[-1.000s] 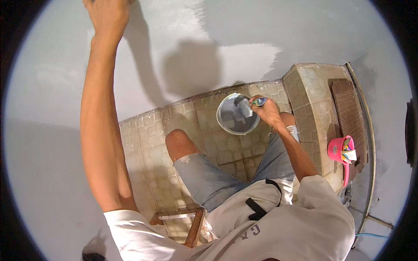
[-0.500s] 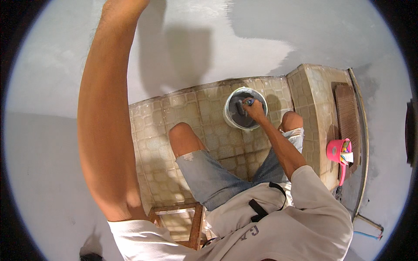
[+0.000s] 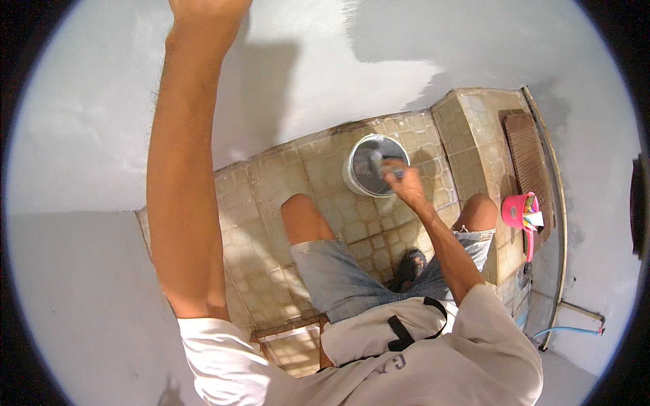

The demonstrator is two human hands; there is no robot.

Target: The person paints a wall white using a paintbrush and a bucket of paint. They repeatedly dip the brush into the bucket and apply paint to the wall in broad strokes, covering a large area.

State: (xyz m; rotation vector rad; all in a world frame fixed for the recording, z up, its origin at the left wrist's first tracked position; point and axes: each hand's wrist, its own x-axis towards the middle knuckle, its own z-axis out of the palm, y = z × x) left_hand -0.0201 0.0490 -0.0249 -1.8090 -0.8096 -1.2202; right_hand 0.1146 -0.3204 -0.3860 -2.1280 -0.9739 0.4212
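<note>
My right hand (image 3: 409, 185) is closed around the handle of a paintbrush (image 3: 376, 161), a little blurred by motion. The brush head is over the inside of a white bucket (image 3: 348, 177) holding grey paint (image 3: 371, 181). That bucket stands on the tiled floor in front of my knees. High at the left, my left arm reaches up along the wall (image 3: 298, 88), and my left hand (image 3: 211, 12) is cut by the upper edge. Its fingers are out of the picture, so whatever it may hold is hidden.
Darker grey paint (image 3: 467, 34) covers part of the wall at the upper right. A pink dipper (image 3: 516, 211) with small items stands on a tiled ledge (image 3: 482, 128) beside a brown ribbed mat (image 3: 527, 152). A wooden stool frame (image 3: 288, 329) is below me; a blue hose (image 3: 565, 329) lies right.
My right hand has drawn the brush slightly toward me and downward over the bucket. The left arm has shifted right in view. The whole view has tilted a little.
</note>
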